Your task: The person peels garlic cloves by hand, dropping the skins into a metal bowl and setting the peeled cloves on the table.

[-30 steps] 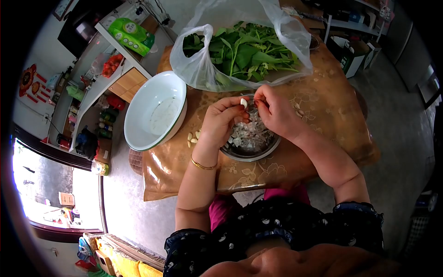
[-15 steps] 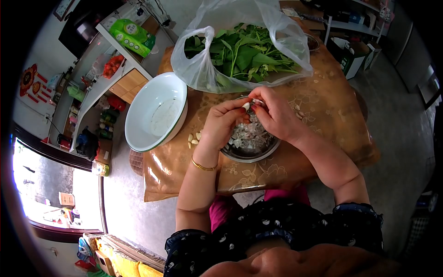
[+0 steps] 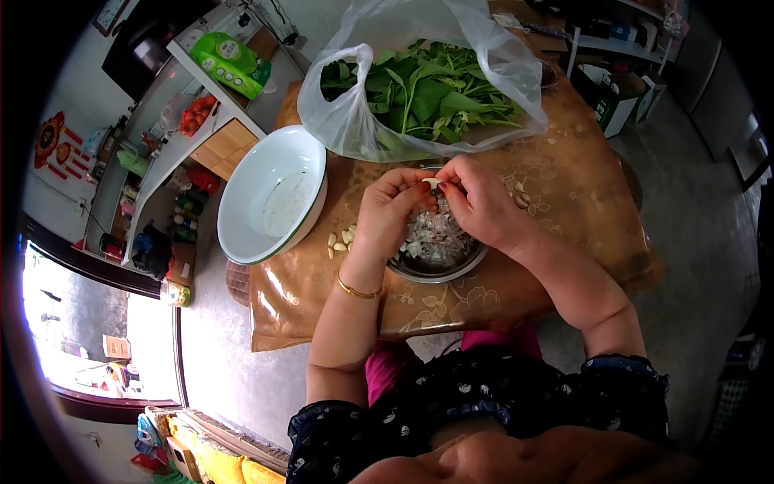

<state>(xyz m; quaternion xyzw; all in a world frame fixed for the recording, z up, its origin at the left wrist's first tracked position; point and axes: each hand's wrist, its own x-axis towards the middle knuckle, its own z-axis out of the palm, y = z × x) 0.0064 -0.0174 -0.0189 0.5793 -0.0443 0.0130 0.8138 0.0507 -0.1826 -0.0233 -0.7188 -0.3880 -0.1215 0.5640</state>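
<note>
Between the fingertips of both hands is a white garlic clove [image 3: 433, 183], above a metal bowl [image 3: 439, 277] heaped with papery garlic skins [image 3: 435, 238]. My left hand [image 3: 389, 211] pinches the clove from the left, and a gold bracelet circles that wrist. From the right, my right hand [image 3: 485, 202] has its thumb and forefinger closed on the same clove. Several peeled cloves [image 3: 342, 240] lie on the table beside my left wrist. A few unpeeled cloves [image 3: 521, 194] lie beyond my right hand.
An empty white basin [image 3: 272, 196] stands at the table's left side. Toward the far edge, a clear plastic bag [image 3: 347, 129] holds green leaves [image 3: 435, 89]. The table [image 3: 580, 218] has a brown, shiny cover. Shelves [image 3: 173, 133] stand at the left, boxes at the far right.
The fingertips of both hands have come together over the clove, which showed more openly a second ago. It has turned from upright to nearly level.
</note>
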